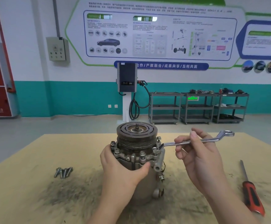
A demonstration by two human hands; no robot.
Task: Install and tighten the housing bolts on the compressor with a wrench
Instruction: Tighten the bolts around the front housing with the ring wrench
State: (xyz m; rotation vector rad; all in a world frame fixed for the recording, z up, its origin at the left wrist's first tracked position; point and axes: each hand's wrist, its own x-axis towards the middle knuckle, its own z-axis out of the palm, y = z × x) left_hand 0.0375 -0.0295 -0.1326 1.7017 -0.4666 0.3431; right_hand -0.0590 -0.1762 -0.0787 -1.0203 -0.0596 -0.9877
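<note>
While my left hand (125, 165) grips the compressor (138, 160) upright on the table (26, 159) and my right hand (197, 147) pinches the wrench (191, 142) ringed on a bolt (155, 149), a slip could round its head or tip everything.

Two bare forearms, two bare hands
Left hand (123, 165) and right hand (199, 152) ungloved; no sleeves reach the wrists

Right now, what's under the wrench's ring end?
The wrench ring sits over a housing bolt on the compressor flange, right side. The bolt head is mostly covered; its seating can't be seen.
</note>
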